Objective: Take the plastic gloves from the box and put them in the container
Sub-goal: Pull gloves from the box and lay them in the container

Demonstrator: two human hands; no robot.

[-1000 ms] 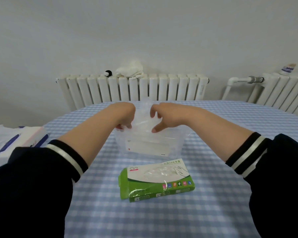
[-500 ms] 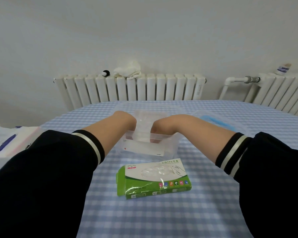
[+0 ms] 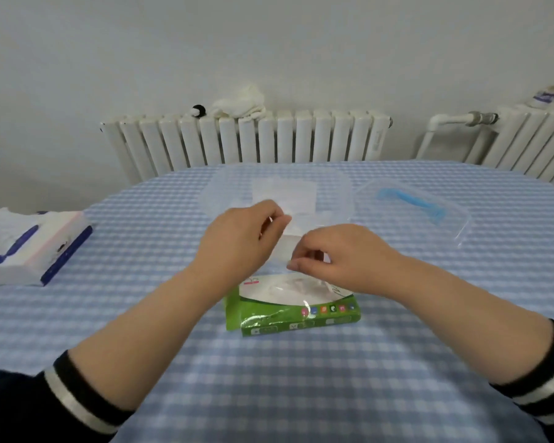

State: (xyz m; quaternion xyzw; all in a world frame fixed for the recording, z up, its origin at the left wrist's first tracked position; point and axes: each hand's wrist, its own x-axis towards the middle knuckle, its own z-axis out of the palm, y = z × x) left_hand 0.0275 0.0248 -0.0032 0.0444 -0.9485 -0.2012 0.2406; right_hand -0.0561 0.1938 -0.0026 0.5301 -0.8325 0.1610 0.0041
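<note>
While both hands hover above the table with fingers curled, the left hand and the right hand sit close together, and whether either pinches a thin clear glove is too faint to tell. Just below them lies the green and white cardboard glove box, and beyond stands the clear plastic container with pale folded film inside, its transparent blue-handled lid beside it on the blue checked tablecloth.

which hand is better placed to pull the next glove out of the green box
Right, probably. The right hand hovers just above the opening of the green box, fingers curled downward toward it. The left hand sits higher and further back, nearer the clear container.
</note>
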